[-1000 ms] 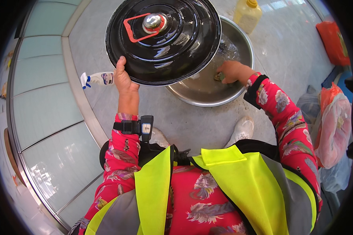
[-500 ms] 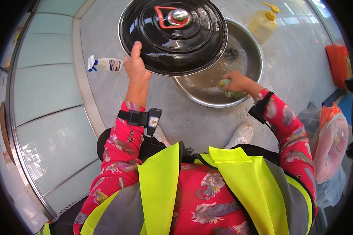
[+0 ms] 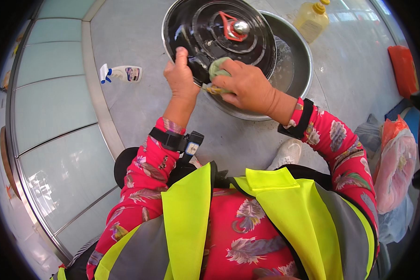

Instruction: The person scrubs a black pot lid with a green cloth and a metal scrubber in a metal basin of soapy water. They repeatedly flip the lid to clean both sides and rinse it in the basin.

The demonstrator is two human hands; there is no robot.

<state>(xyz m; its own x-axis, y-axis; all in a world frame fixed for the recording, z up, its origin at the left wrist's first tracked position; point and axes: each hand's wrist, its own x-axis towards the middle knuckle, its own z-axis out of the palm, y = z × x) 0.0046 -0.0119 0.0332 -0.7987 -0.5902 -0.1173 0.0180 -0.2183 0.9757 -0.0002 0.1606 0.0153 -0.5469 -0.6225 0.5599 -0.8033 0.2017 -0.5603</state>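
My left hand grips the near left rim of a black pot lid, thumb on top and fingers out of sight underneath. The lid is tilted and has a silver knob with a red handle piece. My right hand is closed round a crumpled green-and-yellow cloth and presses it on the lid's near edge, close to my left hand. Below the lid stands a wide metal basin with cloudy water in it; the lid and my right hand hide much of it.
A white spray bottle with a blue trigger lies on the grey floor to the left. Beyond the basin at right stands a yellow pump bottle. An orange-red bag and stuffed plastic bags line the right side; glass panels line the left.
My right hand has come up out of the basin with the cloth and now lies on the lid. My left hand has shifted the lid slightly right and turned it.
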